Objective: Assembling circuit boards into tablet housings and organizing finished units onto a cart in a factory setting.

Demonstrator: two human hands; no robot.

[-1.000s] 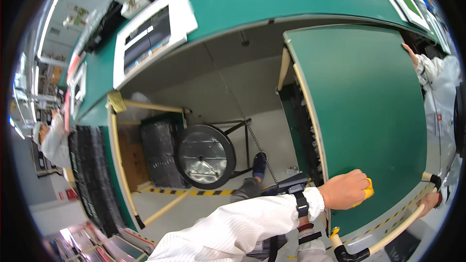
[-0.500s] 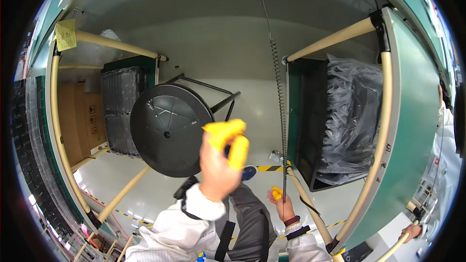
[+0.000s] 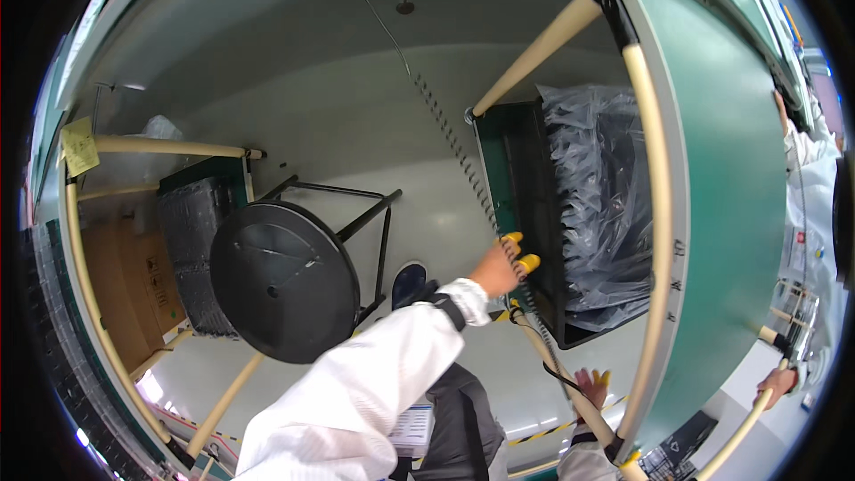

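Observation:
My left hand (image 3: 495, 271), in a white sleeve with yellow finger covers, reaches across to the near-left edge of a black bin (image 3: 554, 240). Its two yellow fingertips are apart, and I see nothing held; the other fingers are hidden. A black coiled cord (image 3: 463, 158) crosses over its fingers; whether they touch it I cannot tell. Lower right, beside a tan pipe leg, my right hand (image 3: 591, 385) is open with fingers spread and yellow tips. The cord runs down toward its wrist. Clear plastic bags (image 3: 601, 205) with dark contents fill the bin.
A round black stool (image 3: 285, 281) stands left of centre. Further left are black trays (image 3: 191, 249) and a cardboard box (image 3: 134, 285) in a tan pipe frame. At right is a green-topped bench (image 3: 721, 205); beyond it another person's hand (image 3: 777, 383) holds a tan pipe.
The view has shifted. My left hand has moved right, from beside the stool to the cord and bin edge. My right hand now sits lower, with fingers spread.

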